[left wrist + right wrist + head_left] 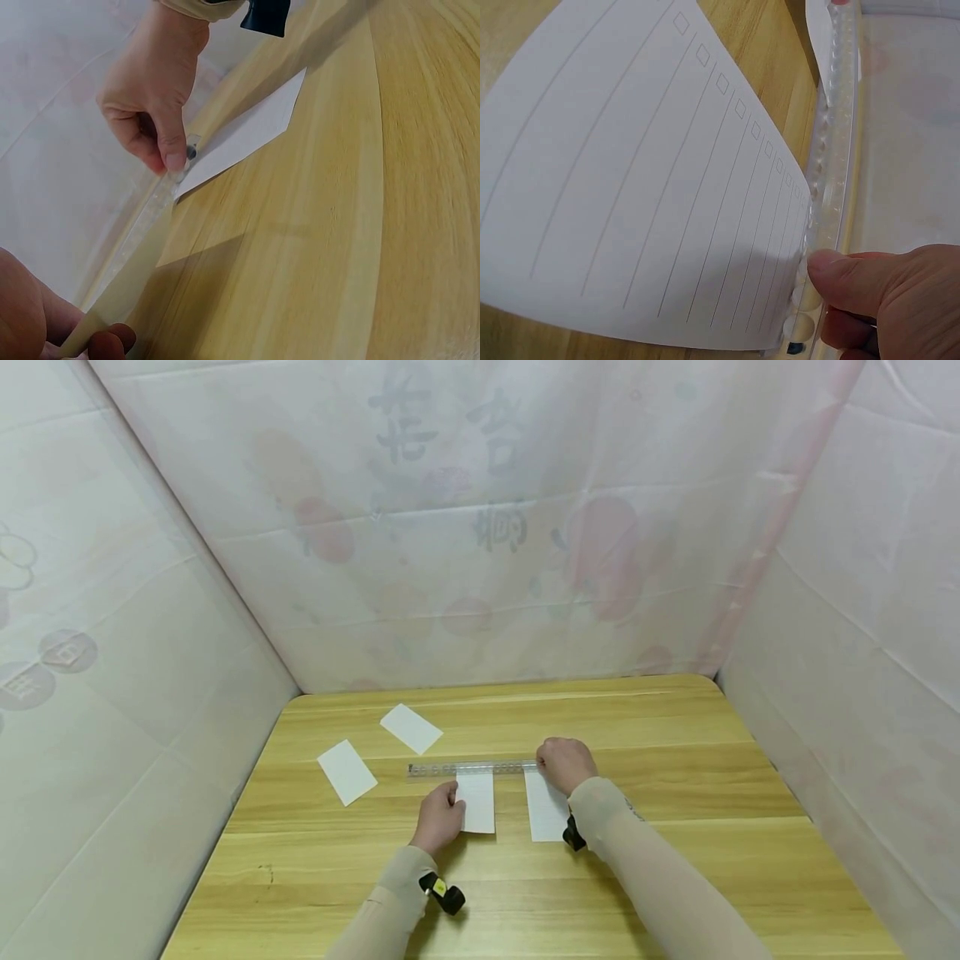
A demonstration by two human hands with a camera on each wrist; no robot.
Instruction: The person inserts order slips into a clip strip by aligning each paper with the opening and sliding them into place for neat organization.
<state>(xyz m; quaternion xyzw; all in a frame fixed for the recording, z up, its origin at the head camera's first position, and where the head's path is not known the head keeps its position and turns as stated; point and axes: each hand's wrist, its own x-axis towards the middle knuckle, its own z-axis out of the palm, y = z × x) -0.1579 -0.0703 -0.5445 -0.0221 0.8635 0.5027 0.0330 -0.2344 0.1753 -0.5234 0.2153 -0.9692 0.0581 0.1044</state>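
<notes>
Left hand is pinching the left edge of 1 white rectangular paper sheet, lifting it partly off the yellowish wooden table. Right hand is pinching the right end of a clear plastic perforated strip. Strip is running along the top edges of that sheet and 1 white lined paper sheet. 2 white rectangular cards are lying to the left.

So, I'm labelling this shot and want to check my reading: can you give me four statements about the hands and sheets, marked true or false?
1. The right hand holds the clear strip. True.
2. The left hand touches nothing. False: it pinches the edge of a sheet.
3. Two loose sheets lie apart from the strip. True.
4. The sheet nearest the right hand is blank. False: it bears lines and small squares.
</notes>
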